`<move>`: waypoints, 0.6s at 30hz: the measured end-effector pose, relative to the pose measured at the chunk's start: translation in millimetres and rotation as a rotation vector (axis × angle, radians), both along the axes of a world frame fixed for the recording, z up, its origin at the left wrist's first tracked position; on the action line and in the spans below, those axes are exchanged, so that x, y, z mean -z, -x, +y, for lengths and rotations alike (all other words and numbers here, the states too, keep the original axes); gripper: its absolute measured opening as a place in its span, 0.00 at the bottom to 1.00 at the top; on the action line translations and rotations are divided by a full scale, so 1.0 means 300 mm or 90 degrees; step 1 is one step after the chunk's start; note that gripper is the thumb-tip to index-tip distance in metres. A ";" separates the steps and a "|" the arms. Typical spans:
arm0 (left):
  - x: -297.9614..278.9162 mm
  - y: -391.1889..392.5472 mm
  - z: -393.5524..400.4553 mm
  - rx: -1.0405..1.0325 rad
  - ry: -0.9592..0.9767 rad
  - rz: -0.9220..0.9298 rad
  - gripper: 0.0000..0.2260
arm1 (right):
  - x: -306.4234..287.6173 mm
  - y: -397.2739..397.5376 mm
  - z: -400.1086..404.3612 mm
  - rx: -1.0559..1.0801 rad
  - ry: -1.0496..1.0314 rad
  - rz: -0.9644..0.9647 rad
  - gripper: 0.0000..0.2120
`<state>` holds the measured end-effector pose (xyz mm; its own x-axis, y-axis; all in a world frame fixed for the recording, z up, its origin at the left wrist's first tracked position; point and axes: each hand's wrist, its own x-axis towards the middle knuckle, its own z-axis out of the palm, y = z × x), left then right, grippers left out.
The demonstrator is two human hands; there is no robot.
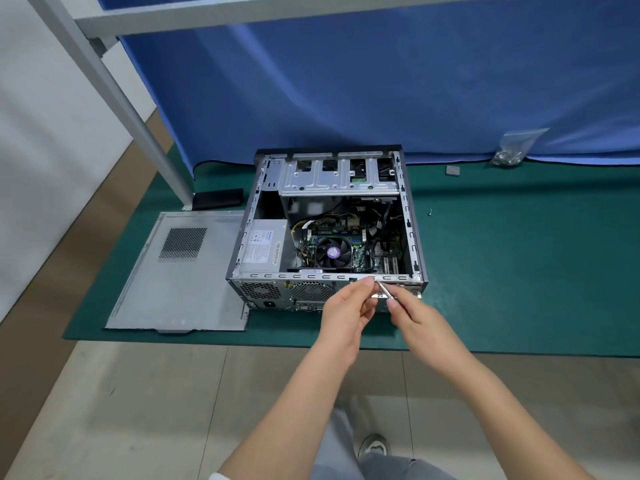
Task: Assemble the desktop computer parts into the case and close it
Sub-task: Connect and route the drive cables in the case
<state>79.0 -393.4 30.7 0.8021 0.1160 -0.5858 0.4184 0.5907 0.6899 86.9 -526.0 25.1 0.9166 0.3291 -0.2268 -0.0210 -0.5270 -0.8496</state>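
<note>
While the open case (pixel 327 223) lies on its side on the green mat (pixel 502 271), I see both hands meeting at its near rear edge. My left hand (pixel 346 317) and right hand (pixel 420 325) pinch a thin metal piece (pixel 385 290), perhaps a slot cover. Its side panel (pixel 180 271) lies flat just left of it.

Mat (pixel 519 271): dark green.
Curtain (pixel 346 81) behind the mat: blue.
Case (pixel 414 216): grey metal frame, dark edges.
Side panel (pixel 180 292) left of the case: plain grey, with a black dotted vent patch.
Fan (pixel 333 252) inside the case: black, purple centre.
</note>
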 end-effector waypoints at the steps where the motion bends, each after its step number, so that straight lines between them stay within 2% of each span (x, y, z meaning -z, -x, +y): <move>1: 0.002 0.002 0.001 -0.002 -0.005 -0.002 0.05 | 0.000 0.005 0.002 0.005 0.003 -0.002 0.14; 11: 0.023 0.027 0.009 0.003 -0.098 -0.014 0.06 | -0.003 0.016 0.005 0.022 0.056 -0.009 0.15; 18: 0.028 0.024 -0.016 -0.039 -0.071 0.004 0.03 | 0.005 0.024 -0.008 0.026 0.074 -0.009 0.15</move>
<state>71.8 -398.1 22.4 0.7880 0.2293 -0.5714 0.3887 0.5346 0.7505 79.6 -528.5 23.5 0.9321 0.2642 -0.2479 -0.0326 -0.6204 -0.7836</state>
